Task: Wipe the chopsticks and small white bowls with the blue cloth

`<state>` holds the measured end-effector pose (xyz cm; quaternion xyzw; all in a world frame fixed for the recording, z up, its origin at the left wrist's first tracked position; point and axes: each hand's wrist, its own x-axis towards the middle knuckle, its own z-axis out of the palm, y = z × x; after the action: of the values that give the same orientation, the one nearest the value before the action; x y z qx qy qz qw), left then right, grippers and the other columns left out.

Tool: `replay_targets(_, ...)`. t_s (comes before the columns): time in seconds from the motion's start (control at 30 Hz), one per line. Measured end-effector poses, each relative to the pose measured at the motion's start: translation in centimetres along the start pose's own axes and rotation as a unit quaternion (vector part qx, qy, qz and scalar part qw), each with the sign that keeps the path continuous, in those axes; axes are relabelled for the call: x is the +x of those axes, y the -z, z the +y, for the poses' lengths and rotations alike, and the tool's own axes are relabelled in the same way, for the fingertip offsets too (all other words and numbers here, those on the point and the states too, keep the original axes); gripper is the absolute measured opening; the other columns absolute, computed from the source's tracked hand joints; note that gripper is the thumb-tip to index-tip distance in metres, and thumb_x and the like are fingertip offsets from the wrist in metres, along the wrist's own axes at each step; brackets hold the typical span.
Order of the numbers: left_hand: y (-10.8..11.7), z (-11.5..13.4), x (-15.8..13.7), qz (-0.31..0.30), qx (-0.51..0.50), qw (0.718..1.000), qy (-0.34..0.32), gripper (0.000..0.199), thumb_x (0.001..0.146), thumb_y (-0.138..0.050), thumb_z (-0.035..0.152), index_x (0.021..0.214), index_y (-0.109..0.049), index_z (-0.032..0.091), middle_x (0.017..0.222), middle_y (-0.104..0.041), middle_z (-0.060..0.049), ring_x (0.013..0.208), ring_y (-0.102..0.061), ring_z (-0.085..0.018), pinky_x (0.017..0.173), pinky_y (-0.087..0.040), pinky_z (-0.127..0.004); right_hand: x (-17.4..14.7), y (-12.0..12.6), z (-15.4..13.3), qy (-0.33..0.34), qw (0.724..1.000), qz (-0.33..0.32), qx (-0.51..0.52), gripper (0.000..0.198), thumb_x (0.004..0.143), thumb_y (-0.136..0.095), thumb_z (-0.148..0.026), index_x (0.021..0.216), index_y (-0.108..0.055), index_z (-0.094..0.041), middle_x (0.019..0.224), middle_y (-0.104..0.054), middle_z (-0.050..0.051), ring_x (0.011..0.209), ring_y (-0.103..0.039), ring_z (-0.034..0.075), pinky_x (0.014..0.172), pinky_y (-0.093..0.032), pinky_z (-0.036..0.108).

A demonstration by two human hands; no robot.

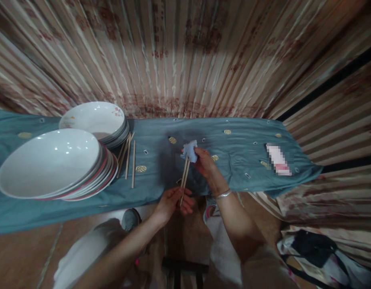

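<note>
My left hand (176,200) grips a pair of wooden chopsticks (184,176) near their lower ends, at the table's front edge. Around their upper ends my right hand (205,161) holds a light blue cloth (190,151), its fingers closed on the bunched fabric. The tips under the cloth are hidden. Farther left, several loose chopsticks (133,164) lie on the blue tablecloth (155,132), beside the stacks of bowls.
A tall stack of white bowls (49,160) stands at the left front, with another stack of flowered bowls (92,116) behind it. A pixelated flat item (278,159) lies at the right. Pleated curtains (185,60) hang behind the table.
</note>
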<state>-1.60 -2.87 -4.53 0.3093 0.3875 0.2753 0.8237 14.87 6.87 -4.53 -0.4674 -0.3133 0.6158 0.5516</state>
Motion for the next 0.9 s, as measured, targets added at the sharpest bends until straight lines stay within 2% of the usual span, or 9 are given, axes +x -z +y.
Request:
replay_targets(0.17, 0.1, 0.3, 0.0, 0.005, 0.005, 1.000, -0.010, 0.052, 0.065, -0.070, 0.061, 0.081, -0.062, 0.011, 0.058, -0.067, -0.004, 0.040, -0.056, -0.012, 0.039, -0.036, -0.021, -0.2, -0.2, 0.4, -0.001, 0.999, -0.010, 0.035, 0.017, 0.067, -0.066, -0.036, 0.067, -0.067, -0.019, 0.073, -0.074, 0.005, 0.089, -0.068, 0.022, 0.078, -0.055, 0.030)
replay_targets(0.3, 0.3, 0.8, 0.0, 0.016, 0.010, 1.000, -0.021, 0.047, 0.070, -0.069, 0.057, 0.081, -0.062, 0.011, 0.058, -0.066, -0.004, 0.041, -0.056, -0.011, 0.040, -0.035, -0.021, -0.6, -0.6, 1.0, -0.019, 0.999, -0.032, 0.040, 0.016, 0.069, -0.067, -0.034, 0.067, -0.067, -0.018, 0.072, -0.074, 0.006, 0.087, -0.069, 0.021, 0.077, -0.055, 0.030)
replay_targets(0.5, 0.4, 1.8, 0.0, 0.031, -0.003, 0.999, -0.036, 0.047, 0.067, -0.072, 0.056, 0.080, -0.062, 0.011, 0.057, -0.066, -0.003, 0.041, -0.055, -0.010, 0.040, -0.035, -0.021, -1.7, -1.5, 1.9, -0.044, 0.995, -0.079, 0.039, 0.021, 0.066, -0.072, -0.036, 0.073, -0.070, -0.016, 0.070, -0.073, 0.004, 0.071, -0.068, 0.017, 0.076, -0.053, 0.030)
replay_targets(0.63, 0.8, 2.2, 0.1, 0.042, -0.006, 0.998, -0.054, 0.050, 0.067, -0.072, 0.057, 0.084, -0.064, 0.010, 0.059, -0.067, -0.003, 0.042, -0.055, -0.010, 0.042, -0.037, -0.021, -2.3, -1.9, 2.4, -0.075, 0.993, -0.093, 0.018, 0.024, 0.063, -0.075, -0.037, 0.074, -0.071, -0.016, 0.070, -0.072, 0.003, 0.067, -0.065, 0.016, 0.068, -0.050, 0.027)
replay_targets(0.73, 1.1, 2.3, 0.3, 0.051, -0.001, 0.997, -0.064, 0.049, 0.068, -0.071, 0.056, 0.085, -0.064, 0.010, 0.058, -0.066, -0.003, 0.042, -0.055, -0.010, 0.043, -0.038, -0.022, -2.6, -2.2, 2.9, -0.091, 0.990, -0.109, 0.011, 0.026, 0.064, -0.075, -0.039, 0.074, -0.070, -0.016, 0.066, -0.069, 0.002, 0.059, -0.060, 0.013, 0.057, -0.045, 0.023)
replay_targets(0.83, 1.4, 2.5, 0.4, 0.057, 0.004, 0.996, -0.074, 0.044, 0.070, -0.070, 0.053, 0.080, -0.062, 0.011, 0.058, -0.067, -0.003, 0.042, -0.055, -0.010, 0.042, -0.037, -0.021, -2.8, -2.4, 3.2, -0.098, 0.986, -0.134, 0.010, 0.028, 0.064, -0.074, -0.042, 0.072, -0.069, -0.015, 0.061, -0.066, 0.001, 0.048, -0.050, 0.009, 0.046, -0.037, 0.021)
replay_targets(0.9, 1.4, 2.6, 0.4, 0.062, 0.008, 0.995, -0.078, 0.041, 0.071, -0.070, 0.052, 0.076, -0.060, 0.012, 0.059, -0.067, -0.004, 0.041, -0.055, -0.010, 0.042, -0.037, -0.021, -2.9, -2.5, 3.3, -0.101, 0.985, -0.143, 0.006, 0.029, 0.065, -0.074, -0.043, 0.070, -0.069, -0.015, 0.058, -0.064, 0.000, 0.046, -0.047, 0.009, 0.044, -0.034, 0.021)
